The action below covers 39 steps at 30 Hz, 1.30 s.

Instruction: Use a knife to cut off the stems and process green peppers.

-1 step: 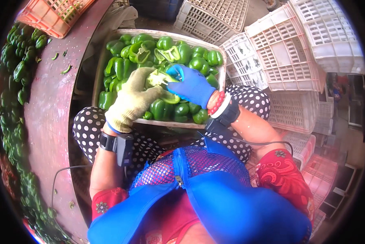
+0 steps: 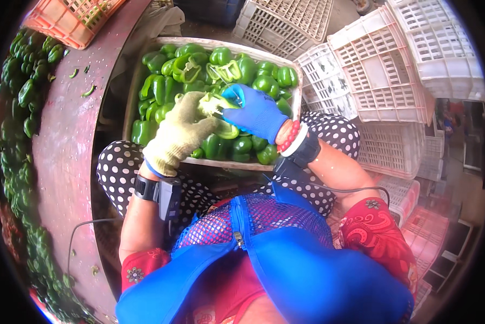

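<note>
Above a crate (image 2: 212, 42) of green bell peppers (image 2: 166, 89), my two gloved hands meet around a cut green bell pepper (image 2: 210, 105) with its pale inside showing. My left hand (image 2: 180, 129), in a cream knit glove, is closed on the pepper's left side. My right hand (image 2: 257, 112), in a blue glove, curls its fingers and thumb against the right side. Whether it also holds a small tool is hidden. Just below them lies a pale green cut piece (image 2: 227, 130). Other opened peppers (image 2: 224, 71) lie farther back in the crate.
At left, a long reddish table (image 2: 64, 162) bears a row of green peppers (image 2: 26, 97) and an orange crate (image 2: 72, 24). White plastic crates (image 2: 380, 65) are stacked at right, with pink crates (image 2: 423, 232) lower down. A cable (image 2: 70, 248) hangs along the table edge.
My left hand has shifted very slightly to the right, its fingers drawn a little closer around the pepper. The right hand stays nearly still.
</note>
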Each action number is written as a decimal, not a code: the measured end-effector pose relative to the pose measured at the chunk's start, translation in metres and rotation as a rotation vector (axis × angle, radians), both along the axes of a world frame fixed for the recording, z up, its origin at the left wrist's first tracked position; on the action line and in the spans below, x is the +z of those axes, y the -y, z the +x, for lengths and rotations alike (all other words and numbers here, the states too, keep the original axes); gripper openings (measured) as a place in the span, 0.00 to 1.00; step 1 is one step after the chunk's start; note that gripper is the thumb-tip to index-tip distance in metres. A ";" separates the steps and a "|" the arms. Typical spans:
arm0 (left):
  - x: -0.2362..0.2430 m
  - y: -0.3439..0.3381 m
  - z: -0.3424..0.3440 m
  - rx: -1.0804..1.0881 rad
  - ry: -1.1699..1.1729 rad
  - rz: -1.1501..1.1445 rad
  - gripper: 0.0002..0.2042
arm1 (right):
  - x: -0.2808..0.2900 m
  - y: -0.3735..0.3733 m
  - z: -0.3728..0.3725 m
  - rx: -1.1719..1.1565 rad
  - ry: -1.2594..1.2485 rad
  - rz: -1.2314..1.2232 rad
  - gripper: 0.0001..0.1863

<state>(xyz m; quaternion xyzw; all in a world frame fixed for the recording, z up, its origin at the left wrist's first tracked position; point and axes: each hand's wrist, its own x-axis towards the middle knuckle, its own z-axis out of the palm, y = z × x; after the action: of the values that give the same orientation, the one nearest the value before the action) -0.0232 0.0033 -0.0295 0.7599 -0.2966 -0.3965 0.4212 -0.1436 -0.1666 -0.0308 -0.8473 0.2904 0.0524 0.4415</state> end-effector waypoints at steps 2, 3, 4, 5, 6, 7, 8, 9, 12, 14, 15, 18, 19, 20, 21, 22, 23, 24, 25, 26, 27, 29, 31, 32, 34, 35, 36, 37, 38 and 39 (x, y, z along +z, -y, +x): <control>-0.015 0.003 -0.005 0.011 0.316 0.013 0.25 | 0.002 0.000 0.005 0.080 -0.009 -0.131 0.23; -0.018 0.001 -0.005 -0.002 0.501 0.018 0.23 | -0.001 0.000 0.006 0.195 0.057 -0.227 0.23; -0.018 0.001 -0.004 -0.001 0.500 0.030 0.23 | -0.004 0.001 0.008 0.305 0.128 -0.324 0.24; -0.017 0.002 -0.002 -0.014 0.538 0.103 0.21 | -0.009 0.005 0.008 0.308 0.130 -0.313 0.24; -0.016 0.003 0.000 -0.027 0.577 0.176 0.19 | -0.015 0.010 0.006 0.257 0.202 0.008 0.27; -0.011 0.008 0.001 -0.033 0.581 0.181 0.19 | -0.018 0.017 0.004 0.196 0.272 0.323 0.30; -0.004 0.007 0.000 0.012 0.505 0.178 0.19 | -0.012 0.013 0.003 0.006 0.269 0.777 0.33; 0.000 0.005 0.000 0.056 0.431 0.172 0.19 | -0.011 0.019 0.001 0.003 0.229 0.931 0.33; -0.006 0.009 -0.002 0.094 0.302 0.116 0.17 | -0.002 0.018 -0.005 0.029 0.122 0.962 0.33; -0.004 0.007 -0.002 0.002 0.215 0.124 0.16 | 0.002 0.014 -0.010 0.092 0.089 0.965 0.33; -0.007 0.003 -0.001 0.007 0.217 0.127 0.16 | 0.005 0.013 -0.012 0.098 0.089 0.968 0.33; -0.005 -0.004 0.002 -0.020 -0.262 -0.082 0.17 | 0.017 0.011 -0.016 0.014 0.009 1.123 0.34; -0.006 -0.004 0.002 0.005 -0.390 -0.148 0.17 | 0.011 0.009 -0.015 0.005 0.008 1.123 0.34; 0.005 0.002 0.001 0.046 -0.450 -0.157 0.17 | 0.001 0.010 -0.015 -0.026 0.060 1.217 0.33; 0.015 0.008 0.000 0.086 -0.510 -0.164 0.16 | -0.004 0.010 -0.017 -0.059 0.114 1.310 0.32; 0.008 -0.001 0.013 0.024 -0.481 -0.105 0.16 | 0.018 0.009 -0.013 -0.058 0.076 1.293 0.31; -0.005 -0.003 0.017 0.028 -0.478 -0.128 0.17 | 0.011 0.008 -0.013 -0.050 0.115 1.298 0.31; -0.018 -0.005 0.020 0.046 -0.482 -0.189 0.18 | 0.002 0.007 -0.012 -0.034 0.149 1.285 0.30; -0.028 -0.007 0.023 0.076 -0.485 -0.231 0.20 | -0.006 0.006 -0.010 -0.014 0.179 1.291 0.30; -0.034 -0.010 0.026 0.106 -0.496 -0.239 0.24 | -0.011 0.005 -0.008 -0.036 0.193 1.323 0.30; -0.033 -0.005 0.019 0.176 -0.534 -0.330 0.13 | -0.012 0.006 -0.006 -0.053 0.184 1.365 0.30; -0.033 -0.001 0.016 0.227 -0.536 -0.329 0.15 | -0.026 0.006 -0.005 -0.050 0.213 1.423 0.29; -0.053 -0.007 0.022 0.262 -0.527 -0.343 0.17 | -0.030 0.007 -0.003 -0.009 0.229 1.410 0.30; -0.063 -0.011 0.024 0.268 -0.397 -0.297 0.17 | -0.034 0.007 -0.003 -0.015 0.237 1.426 0.29; -0.067 -0.015 0.035 0.143 -0.002 -0.064 0.19 | -0.027 0.004 -0.001 -0.029 0.310 1.463 0.29; -0.061 -0.014 0.036 0.136 0.000 -0.066 0.19 | -0.027 0.006 -0.002 -0.033 0.318 1.460 0.29; -0.053 -0.016 0.039 0.196 -0.512 -0.205 0.18 | -0.030 0.009 -0.003 -0.042 0.327 1.497 0.29; -0.036 -0.012 0.033 0.253 -1.027 -0.340 0.17 | -0.034 0.009 -0.004 -0.046 0.332 1.535 0.30; -0.031 -0.005 0.028 0.344 -0.894 -0.361 0.15 | -0.040 0.004 0.003 -0.111 0.287 1.576 0.33; -0.055 0.004 0.021 0.560 -0.351 -0.380 0.18 | -0.044 0.000 0.001 -0.101 0.274 1.542 0.35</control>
<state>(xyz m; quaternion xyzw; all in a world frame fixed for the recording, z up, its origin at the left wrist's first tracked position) -0.0020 -0.0002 -0.0848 0.6402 -0.0689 -0.3282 0.6912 -0.1424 -0.1666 -0.0746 -0.2860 0.1531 0.1140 0.9390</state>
